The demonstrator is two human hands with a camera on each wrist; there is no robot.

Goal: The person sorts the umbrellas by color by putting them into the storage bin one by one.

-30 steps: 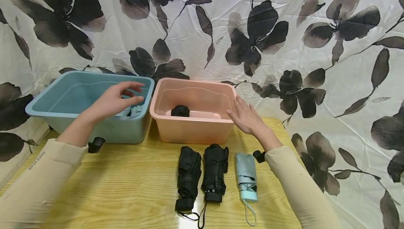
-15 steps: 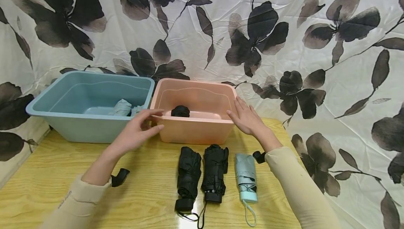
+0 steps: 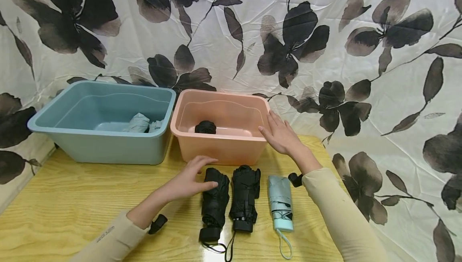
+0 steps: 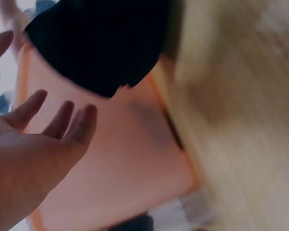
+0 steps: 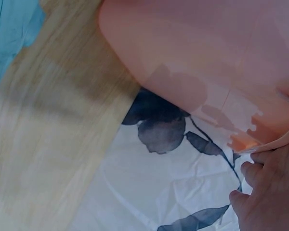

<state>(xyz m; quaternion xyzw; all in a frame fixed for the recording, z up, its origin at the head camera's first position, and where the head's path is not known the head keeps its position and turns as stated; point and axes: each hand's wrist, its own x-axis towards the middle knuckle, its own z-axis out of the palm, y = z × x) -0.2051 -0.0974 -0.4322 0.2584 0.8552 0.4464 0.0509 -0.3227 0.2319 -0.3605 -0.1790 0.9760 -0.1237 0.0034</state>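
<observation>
Two black folded umbrellas, a left one (image 3: 215,198) and a right one (image 3: 244,200), lie side by side on the wooden table. My left hand (image 3: 185,181) hovers at the upper part of the left umbrella, thumb and fingers parted, the thumb overlapping it in the head view. In the left wrist view a black umbrella (image 4: 106,43) looms dark beyond the spread fingers of that hand (image 4: 43,149). My right hand (image 3: 280,135) rests with extended fingers on the right rim of the pink bin (image 3: 223,149). Right of the black pair lies a light blue folded umbrella (image 3: 280,202).
Inside the pink bin is a black bundle (image 3: 205,127). A blue bin (image 3: 108,147) stands to its left, with light blue folded fabric items (image 3: 138,123) inside. Floral cloth (image 3: 231,33) hangs close behind both bins. The table's right edge runs beside the right forearm.
My left hand has come from above the blue bin, moving right and toward me, past the pink bin's front to the left black umbrella. My right hand has stayed at the rim.
</observation>
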